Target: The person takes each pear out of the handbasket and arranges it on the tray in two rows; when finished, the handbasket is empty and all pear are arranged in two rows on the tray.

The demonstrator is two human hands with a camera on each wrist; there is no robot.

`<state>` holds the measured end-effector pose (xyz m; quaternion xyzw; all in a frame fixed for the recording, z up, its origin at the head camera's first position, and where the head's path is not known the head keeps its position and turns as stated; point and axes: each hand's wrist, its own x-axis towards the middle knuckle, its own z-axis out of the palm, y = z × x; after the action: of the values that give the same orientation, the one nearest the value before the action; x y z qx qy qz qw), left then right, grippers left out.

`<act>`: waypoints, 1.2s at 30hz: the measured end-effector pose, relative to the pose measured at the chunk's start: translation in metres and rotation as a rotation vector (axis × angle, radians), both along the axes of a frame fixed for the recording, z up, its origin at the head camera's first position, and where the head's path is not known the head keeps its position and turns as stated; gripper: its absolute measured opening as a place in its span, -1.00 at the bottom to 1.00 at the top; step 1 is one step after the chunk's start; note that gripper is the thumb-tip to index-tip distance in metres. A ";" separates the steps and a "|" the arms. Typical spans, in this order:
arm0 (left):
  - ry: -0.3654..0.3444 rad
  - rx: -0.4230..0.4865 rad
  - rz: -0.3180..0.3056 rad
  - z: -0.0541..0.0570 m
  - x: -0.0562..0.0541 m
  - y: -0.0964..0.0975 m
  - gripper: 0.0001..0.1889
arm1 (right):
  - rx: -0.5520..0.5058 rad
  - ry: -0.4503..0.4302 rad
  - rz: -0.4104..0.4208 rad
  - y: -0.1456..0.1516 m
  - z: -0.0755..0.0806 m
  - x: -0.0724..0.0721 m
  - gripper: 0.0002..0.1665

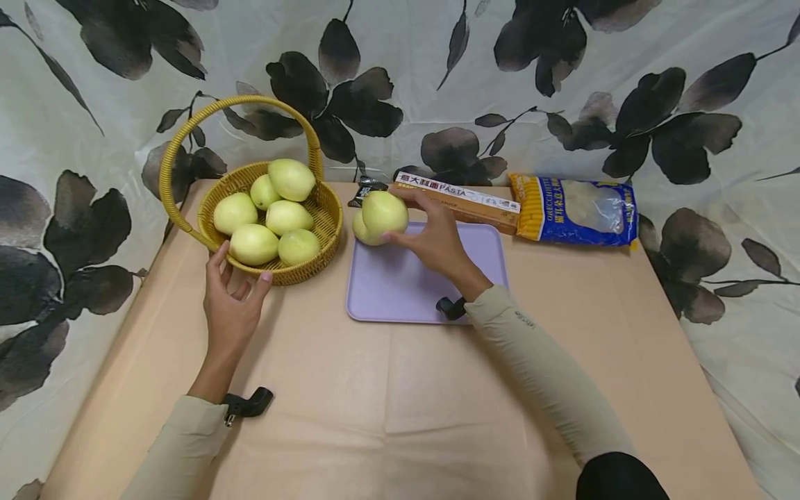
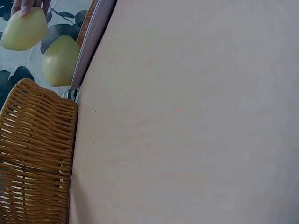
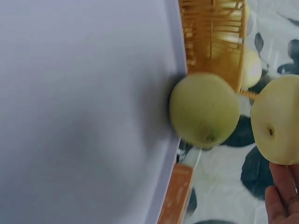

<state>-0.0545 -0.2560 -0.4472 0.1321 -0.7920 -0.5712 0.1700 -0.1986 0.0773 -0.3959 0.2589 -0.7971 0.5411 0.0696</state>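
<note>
Right grip [image 1: 437, 237]: fruit [image 1: 385, 212] near PASTA box [image 1: 480, 205]

Legible markings are found on two packages at the far side of the table. The long orange-and-white box [image 1: 469, 198], right of centre, bears "意大利面" followed by "PASTA" in dark print on its white face; the smaller characters toward its right end cannot be read. The blue-and-yellow bag [image 1: 578, 212], farther right, carries "ORECCHIETTE" beside a line of Chinese characters, not fully legible. The right sleeve [image 1: 550, 375] shows small dark lettering near the cuff, unreadable. The small black packet [image 1: 369, 189], left of the box, has pale marks too small to read.
</note>
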 end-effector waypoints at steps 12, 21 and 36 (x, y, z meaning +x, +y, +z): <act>-0.014 -0.007 -0.002 0.003 0.000 -0.001 -0.09 | 0.044 -0.076 -0.113 0.037 -0.017 -0.009 -0.10; -0.008 -0.002 -0.003 0.003 0.000 -0.001 -0.10 | 0.080 -0.115 -0.138 0.050 -0.029 -0.012 -0.11; -0.006 0.001 -0.007 0.002 0.001 0.000 -0.10 | 0.182 -0.180 -0.155 0.045 -0.044 -0.019 -0.13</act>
<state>-0.0536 -0.2564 -0.4449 0.1311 -0.7926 -0.5719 0.1658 -0.2180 0.1224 -0.4398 0.1524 -0.8634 0.4807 0.0156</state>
